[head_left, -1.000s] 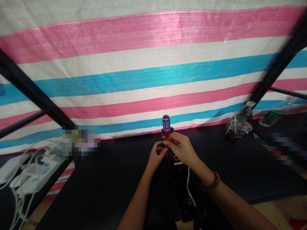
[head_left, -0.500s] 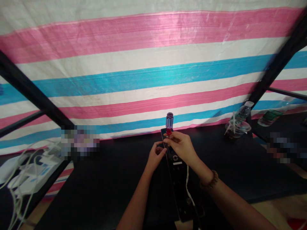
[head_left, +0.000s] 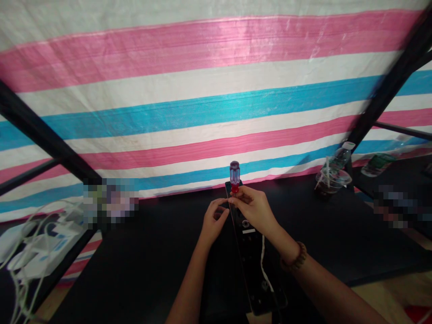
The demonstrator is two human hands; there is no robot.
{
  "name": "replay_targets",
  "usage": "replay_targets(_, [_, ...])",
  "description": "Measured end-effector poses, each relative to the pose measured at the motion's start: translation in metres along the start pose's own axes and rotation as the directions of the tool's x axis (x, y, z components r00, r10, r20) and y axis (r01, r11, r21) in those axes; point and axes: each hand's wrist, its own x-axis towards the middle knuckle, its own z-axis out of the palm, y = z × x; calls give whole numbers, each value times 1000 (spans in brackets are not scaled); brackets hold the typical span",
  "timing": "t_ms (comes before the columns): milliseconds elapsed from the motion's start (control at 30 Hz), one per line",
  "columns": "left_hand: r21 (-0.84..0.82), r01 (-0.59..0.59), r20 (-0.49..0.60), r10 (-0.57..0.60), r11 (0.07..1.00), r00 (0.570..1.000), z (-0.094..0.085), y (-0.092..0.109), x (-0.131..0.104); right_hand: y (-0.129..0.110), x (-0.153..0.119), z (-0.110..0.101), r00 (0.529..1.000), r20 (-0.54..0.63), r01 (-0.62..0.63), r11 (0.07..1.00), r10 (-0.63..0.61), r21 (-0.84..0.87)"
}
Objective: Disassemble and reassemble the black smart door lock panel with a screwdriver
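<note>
A screwdriver (head_left: 235, 174) with a clear purplish handle and red collar stands upright, handle up. My right hand (head_left: 251, 204) is closed on it just below the collar, and its tip is hidden behind the fingers. Beneath lies a long black panel (head_left: 251, 265) with small round fittings, a white label and a white cord along its right side. At the panel's far left edge is my left hand (head_left: 215, 218), its fingers curved and apart from the thumb, holding nothing visible. Whether its fingertips touch the panel I cannot tell.
On the black table (head_left: 151, 256), a clear plastic bowl (head_left: 332, 182) and bottle (head_left: 343, 153) stand at back right; another bottle (head_left: 377, 164) lies beyond. White power strips (head_left: 42, 252) with tangled cables sit far left. Black posts (head_left: 50, 135) and a striped sheet (head_left: 202, 103) enclose the back.
My left hand has shifted slightly left, away from the panel's edge, with its thumb and fingers a bit wider apart. The screwdriver stays upright in my right hand.
</note>
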Motion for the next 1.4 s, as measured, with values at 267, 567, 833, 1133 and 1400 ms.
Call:
replay_targets(267, [223,-88,218,38,971,975,-12,22,-13,-10,-4,-9,987,156,49,998,-42,-41])
replay_targets(567, [289,-98,185,45,952,982,-4,25,-14,-6,-5,-7,986,165,26,999,-30,24])
replay_targets(833, [466,-145,303,-3,873,953,-7,49,-7,-19,-11,-24,995,88,28,991,-39,128])
replay_targets(1133, [713,-310,491,-132,628,861,-2,84,10,-9,-22,-45,1000,-17,10,989,-7,144])
replay_targets(1400, [740,-286,474,-172,608,863,5,78,11,-5,-29,-61,995,-101,5,992,8,127])
